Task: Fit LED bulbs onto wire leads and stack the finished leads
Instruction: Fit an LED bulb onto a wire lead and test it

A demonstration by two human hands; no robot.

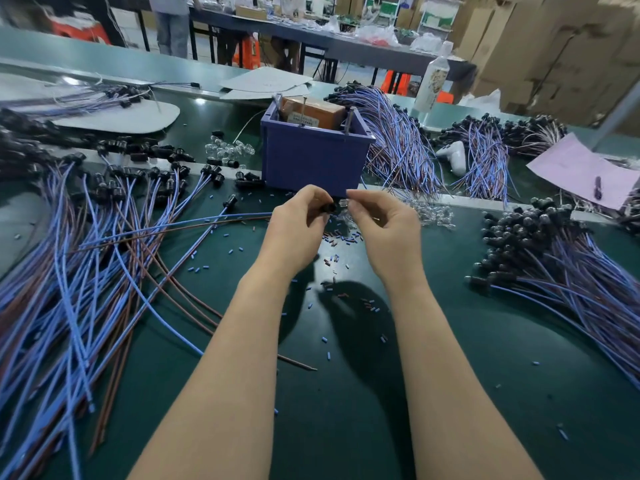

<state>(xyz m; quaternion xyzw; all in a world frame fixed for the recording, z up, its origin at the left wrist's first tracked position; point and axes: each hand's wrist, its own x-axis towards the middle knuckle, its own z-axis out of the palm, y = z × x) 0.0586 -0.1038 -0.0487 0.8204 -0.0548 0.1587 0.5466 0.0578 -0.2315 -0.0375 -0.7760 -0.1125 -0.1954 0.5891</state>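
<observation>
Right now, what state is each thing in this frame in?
left hand, grips the black socket of one lead
right hand, pinches a clear bulb
clear bulb, beside the socket, not seated
blue bin, open, brown box inside
right pile of leads, stacked, heads together
left pile of leads, spread loosely
bottle, upright

The left forearm [221, 358] and right forearm [440, 358], both bare, reach forward from the near edge of the tabletop [485, 358] and angle inward toward its middle, wrists apart. Both hands are held above the surface, backs to the camera. The left hand [298, 225] has its fingers curled, thumb and forefinger pinching a black socket [329, 207]. The right hand [382, 225], fingers also curled, pinches a clear bulb [343, 203] just beside that socket, so the fingertips of both hands nearly meet.
</observation>
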